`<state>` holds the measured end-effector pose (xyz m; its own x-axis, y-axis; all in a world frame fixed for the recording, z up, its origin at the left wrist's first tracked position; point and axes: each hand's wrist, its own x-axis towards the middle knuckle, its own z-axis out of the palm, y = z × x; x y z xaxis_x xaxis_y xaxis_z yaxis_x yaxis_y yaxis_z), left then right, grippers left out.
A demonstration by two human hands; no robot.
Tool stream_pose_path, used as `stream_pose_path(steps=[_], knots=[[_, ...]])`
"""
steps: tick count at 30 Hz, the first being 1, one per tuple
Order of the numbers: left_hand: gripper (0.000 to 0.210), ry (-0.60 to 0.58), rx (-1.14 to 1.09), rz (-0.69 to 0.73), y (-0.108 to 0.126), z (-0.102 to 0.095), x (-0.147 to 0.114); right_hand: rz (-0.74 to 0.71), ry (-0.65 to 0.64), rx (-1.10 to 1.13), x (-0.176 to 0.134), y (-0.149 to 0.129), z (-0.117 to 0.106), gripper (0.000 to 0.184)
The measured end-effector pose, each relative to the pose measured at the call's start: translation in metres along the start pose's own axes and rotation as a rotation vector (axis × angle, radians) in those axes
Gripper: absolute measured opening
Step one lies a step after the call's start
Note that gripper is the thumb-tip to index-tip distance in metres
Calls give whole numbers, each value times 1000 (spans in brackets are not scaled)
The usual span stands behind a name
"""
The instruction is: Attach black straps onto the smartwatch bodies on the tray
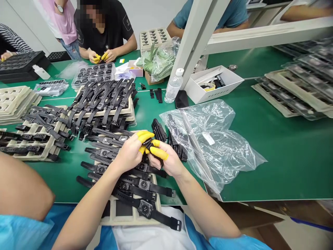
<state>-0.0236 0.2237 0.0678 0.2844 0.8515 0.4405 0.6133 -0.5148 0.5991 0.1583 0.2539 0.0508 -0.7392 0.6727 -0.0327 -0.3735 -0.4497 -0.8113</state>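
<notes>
My left hand (131,152) and my right hand (169,159) meet over a tray, with yellow finger cots on several fingertips. Between the fingertips is a small black smartwatch (147,141), pinched by the left hand. My right hand grips a black watch strap (149,146) against it; the fingers hide most of both, so I cannot tell whether they are joined. Below, black watches (145,209) with straps lie face down in rows across the beige tray (122,219). Beyond the hands lie bundles of black straps (159,130), partly under a clear plastic bag (215,139).
Stacked trays of watches (104,104) stand ahead left. A water bottle (173,86), a phone (181,99) and a white box (214,85) stand by a white post (194,38). A co-worker (104,34) sits opposite; a bare arm (23,187) is close at left.
</notes>
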Motion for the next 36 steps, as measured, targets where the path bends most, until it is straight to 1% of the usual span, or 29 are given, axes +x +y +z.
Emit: stream_pose_path(steps=[3,6,7,12,15,20,27,33,36], knots=[[58,36,4,-21,2,0,0,-3,32,56,2,-2,2,28],[56,82,7,-22,3,-1,0,-22,72,81,3,-5,-1,27],[56,86,12,-21,3,-1,0,-29,67,78,3,-5,-3,27],[62,0,35,16,-1,-1,-2,15,-39,21,1,-4,-6,27],[60,-18,30,1,-2,0,-4,12,-13,36,1,-3,-5,27],[60,4,24,-30,-2,3,-3,-20,39,61,3,0,-1,26],[62,18,35,-27,0,3,-2,-21,41,86,3,1,0,25],[65,20,72,-34,1,6,-3,0,43,109,4,-1,-3,26],[63,17,103,-33,3,6,-3,12,39,111,4,-4,-5,27]])
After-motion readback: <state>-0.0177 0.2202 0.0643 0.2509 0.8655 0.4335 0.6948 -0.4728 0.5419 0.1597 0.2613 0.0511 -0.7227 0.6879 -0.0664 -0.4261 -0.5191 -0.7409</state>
